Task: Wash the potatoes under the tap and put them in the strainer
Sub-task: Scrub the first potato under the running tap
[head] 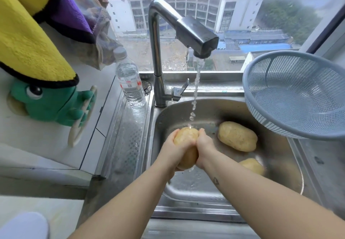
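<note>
Observer: progress?
Recorder: early, I judge. Strainer (298,96) empty, tilted at sink (205,188) rim, right side. First potato (186,145) under tap (197,33) stream, left hand (172,151) and right hand (204,148) both curled round it. Second potato (237,136) and third potato (252,166) wait in sink.
Observer: appearance?
Recorder: tan, oblong, skin on, wet.

Daylight comes through a wide window (270,39) onto a pale, perhaps tiled, counter (46,141) at left, buildings (233,14) outside.
</note>
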Demonstrator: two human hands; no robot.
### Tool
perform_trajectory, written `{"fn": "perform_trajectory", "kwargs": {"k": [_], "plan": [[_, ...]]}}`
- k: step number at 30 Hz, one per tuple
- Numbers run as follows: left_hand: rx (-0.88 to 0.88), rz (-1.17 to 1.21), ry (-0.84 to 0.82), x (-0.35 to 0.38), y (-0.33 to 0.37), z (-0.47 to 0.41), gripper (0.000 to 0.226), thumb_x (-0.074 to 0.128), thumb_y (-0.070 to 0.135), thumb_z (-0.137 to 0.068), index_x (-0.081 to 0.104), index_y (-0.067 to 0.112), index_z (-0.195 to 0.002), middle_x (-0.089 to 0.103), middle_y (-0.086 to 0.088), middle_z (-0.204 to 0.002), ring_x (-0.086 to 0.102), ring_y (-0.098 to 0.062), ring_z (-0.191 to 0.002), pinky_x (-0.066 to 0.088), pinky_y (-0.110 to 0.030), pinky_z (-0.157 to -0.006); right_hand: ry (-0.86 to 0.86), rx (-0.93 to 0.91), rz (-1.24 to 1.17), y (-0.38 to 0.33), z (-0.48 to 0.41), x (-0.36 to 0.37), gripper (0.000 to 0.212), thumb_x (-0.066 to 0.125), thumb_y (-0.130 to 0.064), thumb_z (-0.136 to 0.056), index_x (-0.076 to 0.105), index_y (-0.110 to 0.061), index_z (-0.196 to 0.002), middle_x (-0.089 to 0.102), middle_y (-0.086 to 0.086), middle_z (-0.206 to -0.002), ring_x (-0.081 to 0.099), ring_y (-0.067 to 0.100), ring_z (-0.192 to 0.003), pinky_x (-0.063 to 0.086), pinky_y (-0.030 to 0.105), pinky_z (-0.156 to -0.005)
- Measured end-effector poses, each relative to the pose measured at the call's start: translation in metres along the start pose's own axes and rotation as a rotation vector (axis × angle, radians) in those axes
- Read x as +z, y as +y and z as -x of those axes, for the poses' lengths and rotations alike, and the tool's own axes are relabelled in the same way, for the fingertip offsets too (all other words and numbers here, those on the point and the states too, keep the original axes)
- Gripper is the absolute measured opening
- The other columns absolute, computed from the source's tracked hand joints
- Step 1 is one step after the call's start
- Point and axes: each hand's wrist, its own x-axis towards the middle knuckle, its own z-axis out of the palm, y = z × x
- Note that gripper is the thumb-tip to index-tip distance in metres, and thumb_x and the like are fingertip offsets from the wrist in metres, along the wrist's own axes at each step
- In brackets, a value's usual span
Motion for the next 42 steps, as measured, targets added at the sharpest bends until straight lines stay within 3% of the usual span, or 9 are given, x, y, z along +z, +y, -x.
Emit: {"fn": "perform_trajectory", "kwargs": {"k": [4,9,15,20,23,27,31,36,42], "plan": [[-0.111,0.16,-0.004,0.006,0.011,-0.008,0.034,0.061,0.048,-0.083,0.063,0.034,-0.114,0.065,-0.009,-0.117,0.064,-0.032,-0.087,0.055,-0.038,-0.055,-0.045,-0.209,0.116,0.003,-0.005,0.002,0.056,0.064,-0.047,-0.084,0.053,-0.008,-0.122,0.061,0.012,-0.116,0.06,0.031,-0.103,0.049,0.051,-0.096],[-0.079,0.107,0.062,0.008,0.018,-0.01,0.027,0.046,0.042,-0.095,0.061,0.035,-0.117,0.061,-0.007,-0.121,0.061,-0.035,-0.103,0.057,-0.045,-0.065,-0.091,-0.156,0.162,-0.012,-0.009,-0.006,0.055,0.08,-0.041,-0.071,0.06,-0.011,-0.113,0.064,0.009,-0.099,0.062,0.026,-0.086,0.052,0.042,-0.082],[0.125,-0.137,0.018,-0.004,0.02,-0.01,0.04,0.041,0.032,-0.099,0.049,0.032,-0.139,0.056,0.0,-0.133,0.057,-0.021,-0.116,0.048,-0.047,-0.099,-0.176,0.026,0.014,-0.023,-0.015,-0.006,0.043,0.054,-0.046,-0.089,0.067,-0.01,-0.111,0.071,0.015,-0.103,0.068,0.033,-0.091,0.057,0.042,-0.073],[0.052,-0.073,-0.054,-0.011,0.026,-0.011,0.031,0.045,0.036,-0.095,0.069,0.031,-0.113,0.072,-0.002,-0.111,0.068,-0.021,-0.099,0.057,-0.037,-0.076,-0.065,-0.194,0.057,-0.015,-0.009,-0.007,0.04,0.034,-0.044,-0.098,0.056,-0.014,-0.113,0.061,0.014,-0.117,0.059,0.033,-0.109,0.05,0.05,-0.095],[-0.085,0.023,-0.042,-0.012,0.031,-0.008,0.031,0.049,0.042,-0.093,0.07,0.02,-0.099,0.072,-0.01,-0.093,0.067,-0.026,-0.08,0.056,-0.039,-0.068,-0.131,-0.479,0.204,-0.007,-0.003,-0.013,0.038,0.048,-0.04,-0.095,0.056,-0.018,-0.125,0.059,0.009,-0.126,0.056,0.026,-0.114,0.047,0.048,-0.101],[-0.21,0.113,-0.083,-0.01,0.031,-0.009,0.035,0.05,0.04,-0.092,0.066,0.014,-0.109,0.07,-0.016,-0.094,0.066,-0.032,-0.075,0.058,-0.043,-0.064,-0.166,-0.689,0.438,-0.006,0.003,-0.02,0.063,0.074,-0.04,-0.078,0.048,-0.025,-0.134,0.051,0.001,-0.124,0.053,0.02,-0.113,0.048,0.041,-0.099],[-0.202,0.128,-0.052,-0.008,0.03,-0.008,0.038,0.042,0.045,-0.097,0.062,0.015,-0.108,0.067,-0.018,-0.093,0.064,-0.032,-0.074,0.056,-0.045,-0.065,-0.086,-0.577,0.406,-0.015,-0.004,-0.009,0.036,0.07,-0.038,-0.081,0.062,-0.02,-0.111,0.064,0.005,-0.115,0.06,0.023,-0.104,0.052,0.04,-0.092],[-0.202,0.055,-0.078,-0.021,0.023,-0.009,0.041,0.041,0.049,-0.097,0.059,0.016,-0.114,0.067,-0.02,-0.105,0.068,-0.034,-0.081,0.058,-0.049,-0.064,-0.226,0.008,0.241,-0.027,-0.015,-0.009,0.037,0.06,-0.041,-0.085,0.065,-0.013,-0.109,0.071,0.012,-0.107,0.068,0.029,-0.096,0.057,0.042,-0.08],[-0.102,0.092,-0.021,-0.008,0.023,-0.008,0.036,0.051,0.042,-0.095,0.06,0.016,-0.119,0.066,-0.014,-0.113,0.066,-0.03,-0.09,0.058,-0.046,-0.068,-0.073,0.075,0.063,-0.027,-0.02,-0.013,0.04,0.046,-0.038,-0.093,0.061,-0.009,-0.116,0.067,0.014,-0.106,0.065,0.035,-0.095,0.054,0.051,-0.084]]}}
